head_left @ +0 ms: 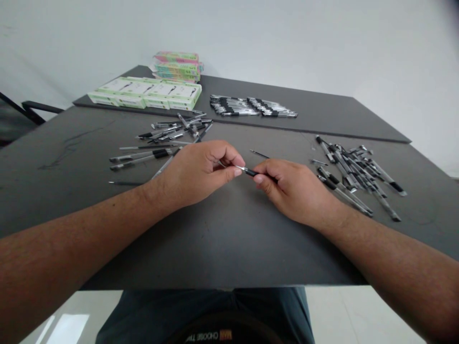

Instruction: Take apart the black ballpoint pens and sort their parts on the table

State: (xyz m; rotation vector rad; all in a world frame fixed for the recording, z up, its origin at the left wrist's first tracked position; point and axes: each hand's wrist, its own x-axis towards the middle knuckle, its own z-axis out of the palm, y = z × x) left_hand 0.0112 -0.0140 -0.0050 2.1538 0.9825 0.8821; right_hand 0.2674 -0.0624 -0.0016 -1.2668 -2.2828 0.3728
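Above the middle of the dark table, my right hand [290,186] is closed round the black grip of a pen [250,171] whose tip points left. My left hand [201,169] pinches thumb and fingers together at that metal tip; whether it also holds a small part is hidden. Just beyond my right hand lies a thin dark refill [258,154]. Left of and behind my left hand are loose clear pens with black grips [141,155], and another dark refill [125,183] lies partly behind my left wrist.
A heap of pens and parts [358,172] lies at right, a looser heap [175,129] at back left. On the raised dark board [322,107] are rows of pens [234,105], white-green boxes [147,91] and stacked colourful boxes [177,67]. A wall stands behind.
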